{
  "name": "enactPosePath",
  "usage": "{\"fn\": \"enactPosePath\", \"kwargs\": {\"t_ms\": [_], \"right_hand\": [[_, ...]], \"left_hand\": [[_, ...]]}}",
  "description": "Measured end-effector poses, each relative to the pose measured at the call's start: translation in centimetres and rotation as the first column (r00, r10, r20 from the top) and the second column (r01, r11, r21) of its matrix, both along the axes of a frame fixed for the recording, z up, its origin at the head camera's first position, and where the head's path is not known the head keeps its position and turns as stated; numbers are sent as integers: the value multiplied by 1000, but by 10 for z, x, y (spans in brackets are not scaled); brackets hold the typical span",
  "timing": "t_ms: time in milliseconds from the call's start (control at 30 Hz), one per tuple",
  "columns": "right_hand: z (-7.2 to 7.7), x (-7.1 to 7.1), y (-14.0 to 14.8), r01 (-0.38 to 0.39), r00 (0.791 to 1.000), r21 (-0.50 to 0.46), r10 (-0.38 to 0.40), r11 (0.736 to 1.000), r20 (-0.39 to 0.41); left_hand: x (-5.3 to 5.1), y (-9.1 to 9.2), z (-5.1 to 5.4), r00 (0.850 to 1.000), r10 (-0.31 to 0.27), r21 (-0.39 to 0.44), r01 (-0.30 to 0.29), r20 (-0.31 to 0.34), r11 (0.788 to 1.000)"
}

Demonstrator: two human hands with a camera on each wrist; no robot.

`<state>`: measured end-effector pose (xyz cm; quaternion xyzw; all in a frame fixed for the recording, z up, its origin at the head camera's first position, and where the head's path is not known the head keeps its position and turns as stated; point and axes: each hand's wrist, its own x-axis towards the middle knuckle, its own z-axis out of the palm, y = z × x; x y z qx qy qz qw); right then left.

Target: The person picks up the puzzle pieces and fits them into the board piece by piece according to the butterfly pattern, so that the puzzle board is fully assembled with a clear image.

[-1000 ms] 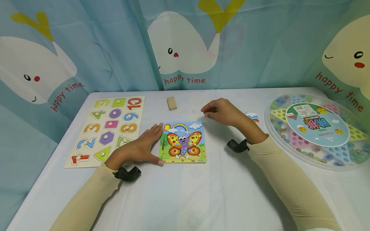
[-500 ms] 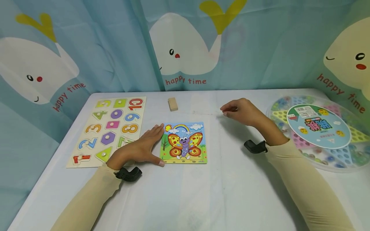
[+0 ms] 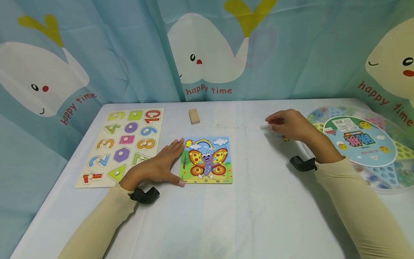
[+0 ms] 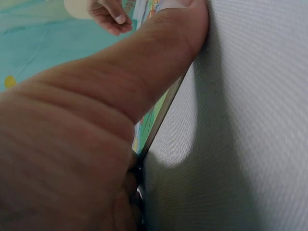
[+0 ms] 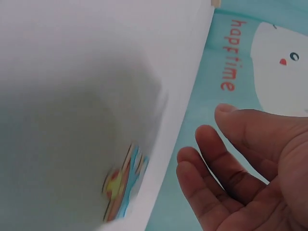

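Observation:
In the head view, my left hand [image 3: 158, 163] is spread along the left edge of a square butterfly picture puzzle [image 3: 207, 162]. Its thumb lies by the near corner and its straight fingers by the far one. The left wrist view shows the thumb [image 4: 144, 62] across the edge of the puzzle [image 4: 156, 115]. Over the table to the right hovers my right hand [image 3: 292, 126], fingers loosely bent and holding nothing. Below it lies a small colourful picture piece [image 5: 122, 185], blurred in the right wrist view and mostly hidden by the hand in the head view.
A number-and-shape peg board [image 3: 121, 149] lies to the left, partly under my left forearm. Behind the puzzle lies a small wooden block [image 3: 194, 116]. A round clear marble game case [image 3: 362, 144] sits at the right, partly behind my right wrist. A whale-print curtain [image 3: 278, 61] hangs behind the table.
My right hand has moved rightward from near the puzzle's far right corner to above the picture piece. My left hand has stayed at the puzzle's left edge.

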<state>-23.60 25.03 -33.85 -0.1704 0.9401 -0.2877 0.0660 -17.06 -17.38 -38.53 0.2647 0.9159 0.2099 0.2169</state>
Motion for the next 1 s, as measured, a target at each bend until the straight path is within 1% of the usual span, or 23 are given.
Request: {"fn": "enactPosePath", "kwargs": {"t_ms": [133, 267, 533, 733, 1000], "right_hand": [[1, -1, 12, -6, 1000, 43, 6, 999, 2], [1, -1, 21, -18, 999, 79, 15, 997, 38], [-4, 1, 23, 10, 995, 123, -23, 992, 100], [-10, 2, 21, 10, 996, 174, -25, 985, 83], [-11, 1, 24, -16, 996, 168, 1, 986, 88]], "left_hand": [[0, 0, 0, 1000, 0, 5, 0, -4, 1000], [0, 0, 0, 1000, 3, 9, -3, 0, 1000], [1, -1, -1, 1000, 9, 3, -9, 0, 1000], [1, -1, -1, 1000, 3, -3, -3, -3, 1000], [0, 1, -1, 1000, 12, -13, -12, 7, 1000]]}}
